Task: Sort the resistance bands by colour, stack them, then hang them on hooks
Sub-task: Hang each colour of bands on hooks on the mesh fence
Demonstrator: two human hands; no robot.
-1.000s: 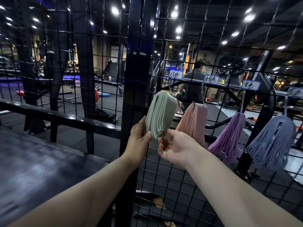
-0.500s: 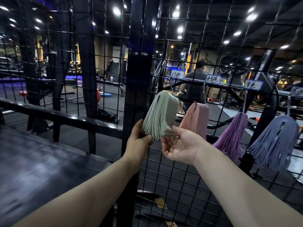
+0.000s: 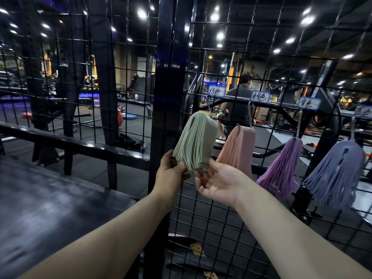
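- Four band bundles hang on the wire grid (image 3: 221, 218), one per colour: green bundle (image 3: 196, 141), pink bundle (image 3: 237, 148), purple bundle (image 3: 281, 164), blue-grey bundle (image 3: 336, 172).
- Four tags above them: 绿色 tag (image 3: 216, 91), 粉色 tag (image 3: 260, 96), 紫色 tag (image 3: 309, 102); fourth tag (image 3: 362, 110) unreadable.
- Green bundle is leftmost, top at its hook (image 3: 209, 107).
- Your left hand (image 3: 171, 174): fingers pinch its lower strands.
- Your right hand (image 3: 219, 184): palm up, fingers released, tips touching its bottom edge.

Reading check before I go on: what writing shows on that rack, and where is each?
"绿色": first tag, above the green bands.
"粉色": second tag, above the pink bands.
"紫色": third tag, above the purple bands.
Too blurred to read: fourth tag, above the blue bands.
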